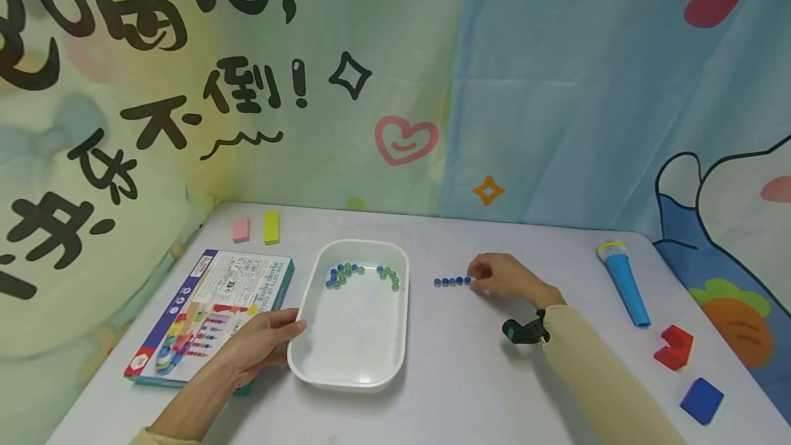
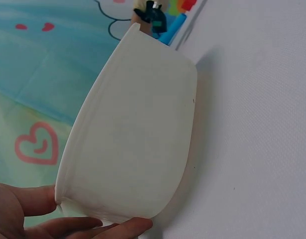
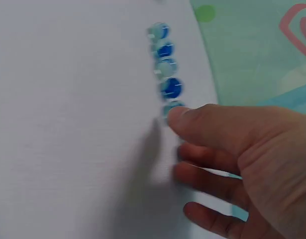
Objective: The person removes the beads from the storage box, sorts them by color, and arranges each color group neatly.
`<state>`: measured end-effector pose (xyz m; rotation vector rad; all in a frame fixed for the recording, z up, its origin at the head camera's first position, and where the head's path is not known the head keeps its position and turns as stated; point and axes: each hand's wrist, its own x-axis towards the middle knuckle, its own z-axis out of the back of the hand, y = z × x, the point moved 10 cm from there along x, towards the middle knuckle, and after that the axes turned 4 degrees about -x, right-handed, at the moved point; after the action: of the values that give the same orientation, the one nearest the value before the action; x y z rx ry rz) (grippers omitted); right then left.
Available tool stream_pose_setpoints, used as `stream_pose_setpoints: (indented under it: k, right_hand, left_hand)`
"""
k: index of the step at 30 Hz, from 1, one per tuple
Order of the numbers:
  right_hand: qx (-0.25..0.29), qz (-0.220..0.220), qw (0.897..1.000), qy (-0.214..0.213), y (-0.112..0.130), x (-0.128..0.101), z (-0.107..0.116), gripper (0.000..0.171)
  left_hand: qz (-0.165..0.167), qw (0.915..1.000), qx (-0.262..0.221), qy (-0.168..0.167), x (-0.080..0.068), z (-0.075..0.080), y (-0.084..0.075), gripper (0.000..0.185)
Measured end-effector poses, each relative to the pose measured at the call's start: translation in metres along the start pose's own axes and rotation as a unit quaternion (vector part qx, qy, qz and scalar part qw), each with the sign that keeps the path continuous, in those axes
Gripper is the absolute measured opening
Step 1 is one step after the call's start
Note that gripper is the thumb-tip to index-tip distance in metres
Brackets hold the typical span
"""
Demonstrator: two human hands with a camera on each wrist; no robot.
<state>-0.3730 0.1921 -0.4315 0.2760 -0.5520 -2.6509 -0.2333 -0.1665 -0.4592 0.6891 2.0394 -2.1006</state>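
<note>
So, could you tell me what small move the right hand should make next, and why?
Probably lift the right hand off the row of blue beads and reach back into the white tray for another. Its fingertip sits at the row's end bead, more blue and green beads lie at the tray's far end, and the left hand steadies the tray's rim.

backdrop (image 1: pixel 154 88): "不倒!" | box (image 1: pixel 210 311): "FIVE SETS OF COLU…", rest too small
</note>
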Motion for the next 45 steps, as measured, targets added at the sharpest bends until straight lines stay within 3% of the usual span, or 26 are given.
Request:
stream_pose_setpoints:
  k: [5, 11, 17, 22, 30, 37, 45]
  right_hand:
    - [-0.014, 0.014, 1.0, 0.0, 0.024, 0.009, 0.02, 0.023]
    - [-0.012, 0.102, 0.995, -0.015, 0.102, 0.029, 0.031, 0.022]
    - [-0.011, 0.153, 0.988, 0.032, 0.185, 0.056, 0.006, 0.021]
    - [-0.023, 0.164, 0.983, 0.073, 0.224, 0.079, -0.03, 0.02]
    - [-0.083, 0.113, 0.984, 0.108, 0.232, 0.098, -0.074, 0.022]
    - [-0.124, 0.098, 0.983, 0.095, 0.235, 0.098, -0.087, 0.028]
    - [-0.148, 0.094, 0.982, 0.074, 0.237, 0.1, -0.097, 0.02]
  left_hand:
    - [0.004, 1.0, 0.002, -0.001, 0.0, 0.001, 0.0, 0.056]
    - [0.005, 1.0, 0.003, -0.002, -0.001, 0.0, 0.0, 0.056]
    - [0.005, 1.0, 0.001, 0.0, -0.001, -0.001, -0.001, 0.056]
    - [0.007, 1.0, -0.003, -0.002, -0.001, -0.001, -0.002, 0.055]
    - [-0.012, 0.9997, -0.007, 0.018, -0.001, -0.003, -0.004, 0.056]
    - [-0.016, 0.9995, -0.009, 0.024, 0.0, -0.003, -0.003, 0.056]
    - [-0.02, 0.9994, -0.009, 0.026, 0.0, -0.003, -0.003, 0.057]
